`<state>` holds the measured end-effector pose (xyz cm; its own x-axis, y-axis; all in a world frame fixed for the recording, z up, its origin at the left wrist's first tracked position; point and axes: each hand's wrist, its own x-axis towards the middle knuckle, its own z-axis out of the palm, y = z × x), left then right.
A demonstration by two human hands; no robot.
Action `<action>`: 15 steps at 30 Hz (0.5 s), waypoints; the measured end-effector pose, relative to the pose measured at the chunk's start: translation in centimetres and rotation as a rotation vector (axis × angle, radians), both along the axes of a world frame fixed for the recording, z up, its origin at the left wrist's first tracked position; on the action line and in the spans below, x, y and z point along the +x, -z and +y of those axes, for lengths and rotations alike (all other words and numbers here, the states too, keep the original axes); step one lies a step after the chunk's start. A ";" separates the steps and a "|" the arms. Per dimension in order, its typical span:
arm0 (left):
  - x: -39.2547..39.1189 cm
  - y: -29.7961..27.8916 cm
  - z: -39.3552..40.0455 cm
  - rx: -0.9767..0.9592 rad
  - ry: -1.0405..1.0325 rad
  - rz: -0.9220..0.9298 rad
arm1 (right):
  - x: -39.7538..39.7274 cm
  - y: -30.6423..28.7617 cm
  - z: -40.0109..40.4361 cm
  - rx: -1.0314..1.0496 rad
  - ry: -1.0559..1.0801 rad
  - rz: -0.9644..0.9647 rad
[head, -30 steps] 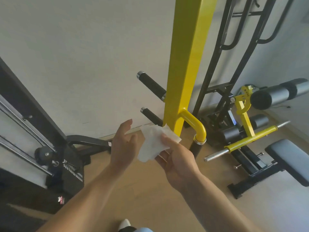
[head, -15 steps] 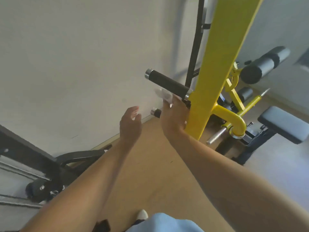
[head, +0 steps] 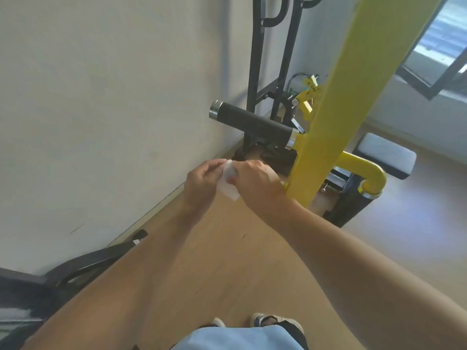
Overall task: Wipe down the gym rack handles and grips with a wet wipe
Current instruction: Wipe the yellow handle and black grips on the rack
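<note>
Down below the upper black grip (head: 252, 123), just left of the yellow upright (head: 336, 107), both hands are bunched together on the wet wipe (head: 228, 184). Only one view to go on, the head cam, so that's all I've got.

The left hand (head: 202, 181) pinches the wipe's left edge with fingertips, and the right hand (head: 257, 184) is closed over its other side, knuckles toward the camera. Looks to me like the wipe is being refolded or re-gripped between them rather than wiping anything right now. It isn't touching the grip above. A lower handle may be hidden behind the right hand, can't tell.

Handling-wise: the wipe is thin, limp and damp, so it weighs nothing and will flop or bunch up if held by one corner. Best bet, I reckon, is to lay it flat across the palm and wrap the whole hand round the grip, then slide along it. The grip itself looks like textured rubber or foam with chrome end caps (head: 214, 112), rigidly fixed to the upright, so it won't budge under pressure.

Further right there's a curved yellow handle (head: 364, 170) with a black grip hanging below it, plus a padded bench (head: 386, 155) behind.

Brands or writing: nothing readable anywhere on the rack. A small pale tag sits on the black frame at lower left (head: 136, 242), too tiny to make out.
</note>
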<state>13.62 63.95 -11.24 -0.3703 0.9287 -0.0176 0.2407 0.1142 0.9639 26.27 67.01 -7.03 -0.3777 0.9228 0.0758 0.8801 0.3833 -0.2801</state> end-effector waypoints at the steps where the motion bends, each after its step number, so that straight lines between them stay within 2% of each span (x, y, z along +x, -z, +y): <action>1: 0.0 0.1 0.1 0.005 0.004 0.003 | -0.2 -0.4 -0.1 0.030 0.010 -0.086; 3: 0.1 0.2 0.2 0.007 0.021 -0.008 | 0.4 -1.2 -0.6 0.214 0.036 -0.240; 5: 0.2 0.4 0.5 0.007 0.057 -0.076 | 1.6 -1.4 -1.5 0.223 0.030 -0.466; 8: 0.8 0.5 0.6 0.018 0.074 -0.151 | 2.4 -1.4 -1.9 0.275 -0.019 -0.550; 11: 1.3 0.9 0.5 0.041 0.073 -0.124 | 0.9 -0.6 -1.2 0.333 -0.078 -0.344; 15: 1.1 1.0 0.7 0.080 0.079 -0.047 | 0.3 0.2 -0.5 0.339 -0.081 -0.248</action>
<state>14.71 64.69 -12.25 -0.2965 0.9541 0.0417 0.2000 0.0194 0.9796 26.54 66.53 -7.20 -0.4931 0.8278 0.2676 0.8681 0.4881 0.0897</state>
